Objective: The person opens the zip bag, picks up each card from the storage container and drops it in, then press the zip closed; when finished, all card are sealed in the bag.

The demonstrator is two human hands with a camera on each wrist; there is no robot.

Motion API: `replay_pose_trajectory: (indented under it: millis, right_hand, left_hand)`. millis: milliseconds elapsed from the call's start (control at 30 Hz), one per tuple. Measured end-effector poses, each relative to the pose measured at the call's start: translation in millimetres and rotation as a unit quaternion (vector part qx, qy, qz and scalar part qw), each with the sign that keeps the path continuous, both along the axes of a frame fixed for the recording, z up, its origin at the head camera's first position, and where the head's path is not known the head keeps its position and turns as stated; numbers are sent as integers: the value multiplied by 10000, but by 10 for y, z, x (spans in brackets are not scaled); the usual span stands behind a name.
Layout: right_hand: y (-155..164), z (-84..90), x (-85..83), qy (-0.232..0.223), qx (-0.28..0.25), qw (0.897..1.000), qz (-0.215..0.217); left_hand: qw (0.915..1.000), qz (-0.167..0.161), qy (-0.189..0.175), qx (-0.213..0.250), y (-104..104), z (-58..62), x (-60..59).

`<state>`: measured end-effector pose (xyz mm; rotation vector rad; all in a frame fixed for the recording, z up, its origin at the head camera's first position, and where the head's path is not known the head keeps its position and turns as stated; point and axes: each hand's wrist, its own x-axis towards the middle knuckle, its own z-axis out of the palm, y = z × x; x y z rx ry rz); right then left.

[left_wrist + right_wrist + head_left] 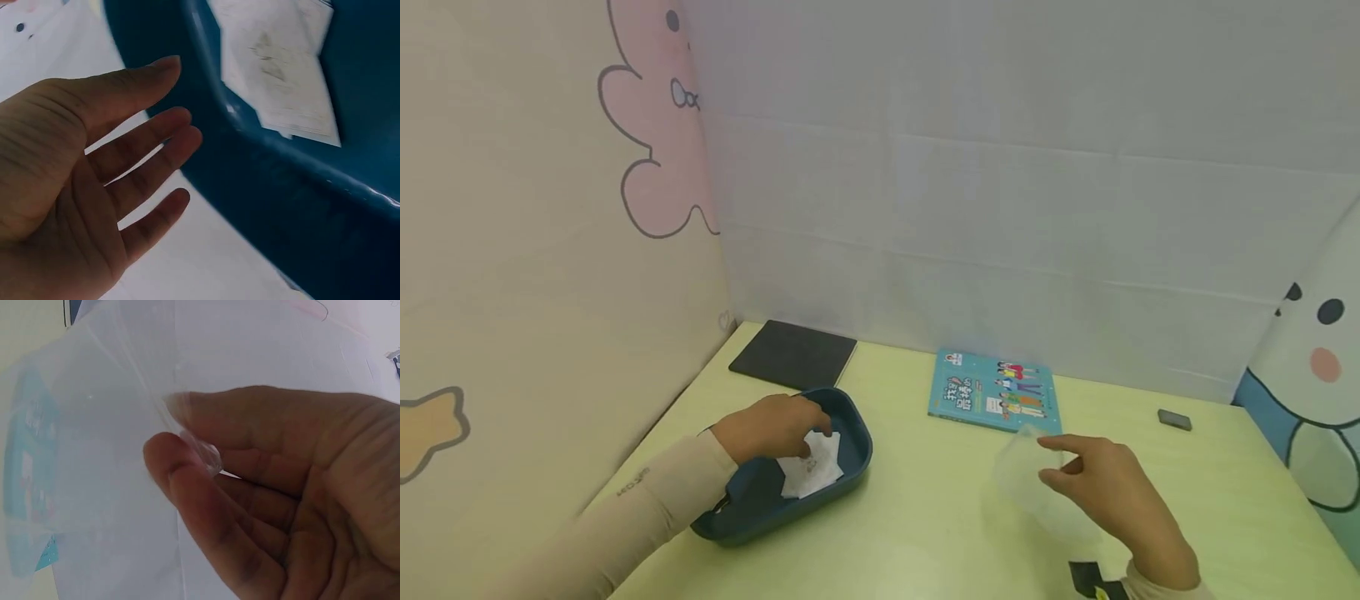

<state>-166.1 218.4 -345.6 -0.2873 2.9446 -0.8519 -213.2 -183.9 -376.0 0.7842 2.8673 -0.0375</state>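
A dark blue tray [786, 518] stands at the left of the table, with white paper or tissue [820, 473] bearing a brownish mark inside it. My left hand [775, 427] hovers over the tray. In the left wrist view its fingers are loosely bent and apart from the marked white paper [281, 75], and nothing is held. On the right, my right hand [1108, 492] pinches a clear plastic bag [1026, 479] between thumb and index finger. The bag [106, 450] hangs spread out and see-through in the right wrist view, gathered at the fingertips.
A black notebook [793, 354] lies at the back left, behind the tray. Against the back sheet is a blue illustrated book [958, 392], just beyond the plastic bag. A small dark grey block [1174, 419] sits at the far right. Hanging sheets [925, 208] border the table.
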Motion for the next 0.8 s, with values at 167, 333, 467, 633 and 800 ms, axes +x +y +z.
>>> replay_pose_trajectory:
  millis: [167,333,467,633,800]
  right_hand:
    - [-10,-1,13,1,-77,9999,-84]
    - [-21,-39,7,30,-154,9997,-176]
    - [-18,-88,-22,119,-226,9995,-202]
    - [39,-107,-53,164,-141,9996,-199]
    - [117,-80,-61,164,-61,9996,-220]
  left_hand:
    - [9994,-157,-22,-323,-1,-118,-90]
    - [9986,-244,2,-473,-77,-245,-64]
    - [9981,-174,-110,-586,-119,-291,-28]
    - [9975,-180,-174,-667,-114,-369,-47]
    - [9972,-251,-62,-697,-92,-434,-103]
